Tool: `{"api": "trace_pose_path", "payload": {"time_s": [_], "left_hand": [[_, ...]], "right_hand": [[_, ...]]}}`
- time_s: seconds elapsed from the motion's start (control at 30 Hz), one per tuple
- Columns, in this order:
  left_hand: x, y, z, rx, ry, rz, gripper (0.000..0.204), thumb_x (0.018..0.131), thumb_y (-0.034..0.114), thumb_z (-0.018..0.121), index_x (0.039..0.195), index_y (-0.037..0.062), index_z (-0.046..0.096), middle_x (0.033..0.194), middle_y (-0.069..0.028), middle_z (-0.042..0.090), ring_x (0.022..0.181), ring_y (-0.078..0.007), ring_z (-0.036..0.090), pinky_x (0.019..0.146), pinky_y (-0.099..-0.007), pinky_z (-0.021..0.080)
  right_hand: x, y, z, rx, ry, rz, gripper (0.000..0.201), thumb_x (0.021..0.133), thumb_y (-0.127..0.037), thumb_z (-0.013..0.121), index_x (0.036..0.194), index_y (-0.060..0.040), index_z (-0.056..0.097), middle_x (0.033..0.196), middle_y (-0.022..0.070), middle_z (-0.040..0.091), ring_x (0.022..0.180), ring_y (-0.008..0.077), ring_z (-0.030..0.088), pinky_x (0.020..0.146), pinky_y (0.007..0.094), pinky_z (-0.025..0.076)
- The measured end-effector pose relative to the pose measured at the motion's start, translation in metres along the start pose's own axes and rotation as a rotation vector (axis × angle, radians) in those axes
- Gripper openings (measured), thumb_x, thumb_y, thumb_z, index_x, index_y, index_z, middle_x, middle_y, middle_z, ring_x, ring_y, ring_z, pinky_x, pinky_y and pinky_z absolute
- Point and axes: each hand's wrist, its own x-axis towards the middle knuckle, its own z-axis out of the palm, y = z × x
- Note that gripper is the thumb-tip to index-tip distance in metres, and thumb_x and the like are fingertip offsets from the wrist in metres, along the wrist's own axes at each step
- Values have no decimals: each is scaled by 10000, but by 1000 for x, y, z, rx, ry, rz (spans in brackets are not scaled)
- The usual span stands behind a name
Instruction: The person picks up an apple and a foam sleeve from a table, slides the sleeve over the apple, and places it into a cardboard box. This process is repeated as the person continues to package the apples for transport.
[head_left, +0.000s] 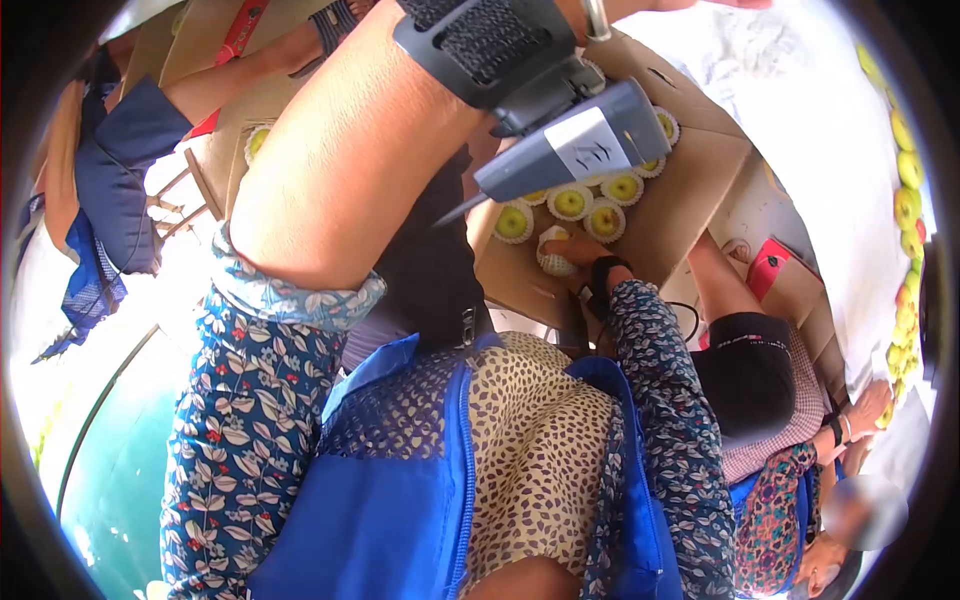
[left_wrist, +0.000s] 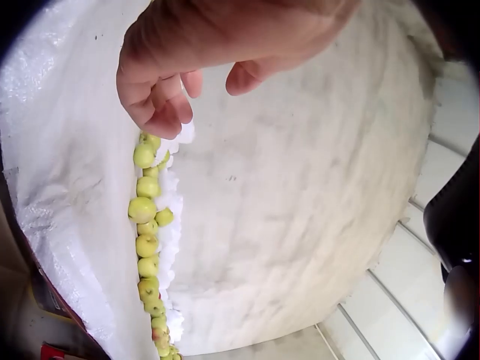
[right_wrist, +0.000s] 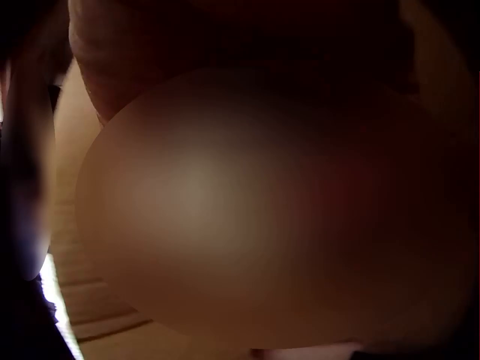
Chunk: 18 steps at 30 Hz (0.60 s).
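In the left wrist view, my left hand point(left_wrist: 232, 37) hangs above a row of green apples point(left_wrist: 148, 245), its fingers loosely bent and the thumb apart, holding nothing. Only part of this hand shows at the top of the head view. My right hand point(head_left: 578, 248) reaches inside a cardboard box point(head_left: 690, 205) and grips an apple in white foam netting point(head_left: 553, 262). Beside it in the box sit several netted green apples point(head_left: 570, 204). The right wrist view is dark and blurred, so the fingers cannot be made out there.
Other people sit or stand at the left and right. One person's hand point(head_left: 868, 408) is by the apple row point(head_left: 908, 205) along the white sheet point(head_left: 800, 130). A red-marked box point(head_left: 768, 268) stands right of the open box. A pale wall point(left_wrist: 300, 187) borders the left wrist view's row.
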Motion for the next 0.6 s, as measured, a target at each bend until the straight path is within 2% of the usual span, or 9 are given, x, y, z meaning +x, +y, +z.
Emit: {"api": "trace_pose_path", "payload": {"time_s": [0.07, 0.13, 0.2, 0.23, 0.3, 0.4, 0.43, 0.5, 0.6], "left_hand": [[-4, -7, 0, -10, -31, 63, 410, 850, 249, 561, 1110, -24, 399, 1013, -149, 470, 927, -238, 487, 843, -345, 446], [-3, -7, 4, -30, -27, 45, 408, 849, 248, 561, 1107, -24, 401, 1014, -148, 470, 927, -237, 487, 843, -345, 446], [-1, -7, 3, -28, -21, 19, 406, 847, 247, 562, 1105, -24, 403, 1014, -148, 471, 928, -237, 488, 843, -345, 446], [0, -7, 2, -30, -16, 13, 405, 846, 246, 562, 1103, -24, 404, 1015, -148, 471, 928, -237, 488, 843, -345, 446], [1, -6, 2, -24, -7, -9, 403, 844, 245, 563, 1101, -24, 406, 1015, -147, 471, 928, -236, 488, 843, -345, 446], [5, -5, 5, -15, -1, -39, 401, 842, 244, 564, 1097, -24, 409, 1016, -147, 472, 928, -236, 488, 843, -344, 446], [6, -6, 4, -17, -2, -40, 400, 841, 243, 564, 1095, -24, 410, 1017, -147, 472, 928, -236, 488, 843, -344, 446], [6, -5, 4, -14, 5, -51, 398, 839, 242, 564, 1093, -24, 412, 1017, -146, 472, 929, -235, 489, 844, -344, 447], [8, -4, 6, -9, 0, -59, 395, 837, 241, 565, 1089, -24, 415, 1018, -146, 473, 929, -235, 489, 844, -343, 447]], "right_hand": [[9, 6, 6, -66, 88, -45, 655, 663, -261, 734, 1222, -38, 477, 1167, 99, 538, 980, 227, 541, 817, 362, 448], [16, 19, 12, -73, 282, -171, 603, 687, -281, 722, 1192, -33, 507, 1168, 117, 544, 998, 238, 542, 850, 366, 437], [62, 48, 16, -125, 460, -283, 698, 654, -311, 741, 1217, -14, 456, 1184, 158, 531, 1044, 274, 528, 890, 370, 428], [97, 72, 17, -170, 537, -320, 821, 609, -331, 767, 1258, 3, 390, 1200, 191, 515, 1080, 305, 514, 914, 372, 424], [111, 80, 27, -190, 622, -274, 973, 557, -354, 800, 1307, 15, 300, 1229, 233, 482, 1136, 338, 482, 951, 374, 407], [56, 20, 38, -121, 675, -59, 1039, 539, -357, 821, 1322, 11, 246, 1270, 251, 427, 1186, 340, 431, 984, 376, 375], [51, 14, 37, -116, 696, -47, 1040, 538, -355, 824, 1320, 16, 247, 1272, 247, 425, 1187, 336, 430, 985, 375, 374], [28, -8, 44, -82, 690, -89, 1043, 536, -352, 830, 1316, 24, 248, 1277, 239, 421, 1188, 327, 428, 986, 373, 373], [33, -5, 48, -17, 633, -211, 1048, 532, -346, 839, 1310, 37, 250, 1284, 228, 414, 1189, 315, 426, 988, 370, 371]]}}
